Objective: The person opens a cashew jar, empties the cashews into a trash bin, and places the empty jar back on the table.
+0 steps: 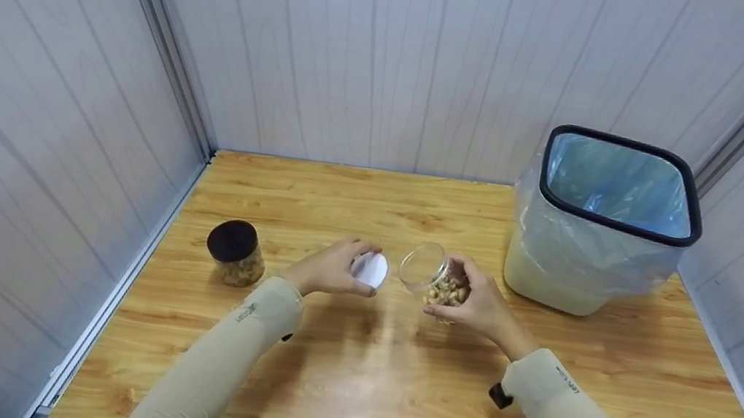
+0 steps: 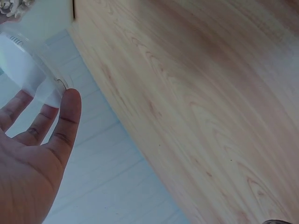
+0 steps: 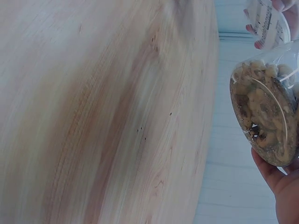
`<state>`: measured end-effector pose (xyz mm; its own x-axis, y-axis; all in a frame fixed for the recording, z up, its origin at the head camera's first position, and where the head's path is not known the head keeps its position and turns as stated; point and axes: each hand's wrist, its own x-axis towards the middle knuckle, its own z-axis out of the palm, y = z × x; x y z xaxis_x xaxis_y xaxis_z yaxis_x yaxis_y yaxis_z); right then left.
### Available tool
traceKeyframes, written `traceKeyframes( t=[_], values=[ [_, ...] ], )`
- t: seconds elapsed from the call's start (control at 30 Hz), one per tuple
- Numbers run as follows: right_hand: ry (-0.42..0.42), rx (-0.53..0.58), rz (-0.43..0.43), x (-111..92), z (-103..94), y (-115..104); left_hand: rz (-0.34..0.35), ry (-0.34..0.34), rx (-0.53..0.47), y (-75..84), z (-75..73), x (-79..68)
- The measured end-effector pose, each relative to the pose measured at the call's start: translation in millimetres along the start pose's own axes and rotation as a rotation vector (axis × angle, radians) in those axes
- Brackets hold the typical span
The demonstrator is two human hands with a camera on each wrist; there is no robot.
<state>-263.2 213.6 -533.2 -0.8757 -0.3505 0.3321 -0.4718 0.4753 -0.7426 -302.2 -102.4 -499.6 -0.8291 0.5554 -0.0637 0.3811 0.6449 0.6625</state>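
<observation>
Between wide-set left fingers [image 2: 65,122], white lid [image 1: 371,269]; right fingers [image 1: 448,312], jar [image 1: 437,279].

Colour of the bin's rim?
Black; the rim shows best in the head view.

The head view was bright, glare whitening the tabletop [image 1: 379,380], soft shadow beside the left sleeve [image 1: 211,369]; the wrist views looked hazier (the right bowed the tabletop's edge), streaks glinting on the jar [image 3: 261,112].
</observation>
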Motion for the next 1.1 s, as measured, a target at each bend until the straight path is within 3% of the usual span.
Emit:
traceKeyframes(
  t=[0.37,0.73,1.1],
  values=[
    [0.011,-0.001,0.000,-1,-0.8,0,-0.017,0.002,-0.061,-14.7,11.4,1.0],
    [0.025,0.007,-0.010,-2,-1.5,2,-0.080,-0.004,-0.117,-28.1,24.1,2.6],
    [0.007,0.008,0.020,-2,-4.0,0,-0.094,-0.006,-0.057,-40.3,30.7,6.7]
  ],
)
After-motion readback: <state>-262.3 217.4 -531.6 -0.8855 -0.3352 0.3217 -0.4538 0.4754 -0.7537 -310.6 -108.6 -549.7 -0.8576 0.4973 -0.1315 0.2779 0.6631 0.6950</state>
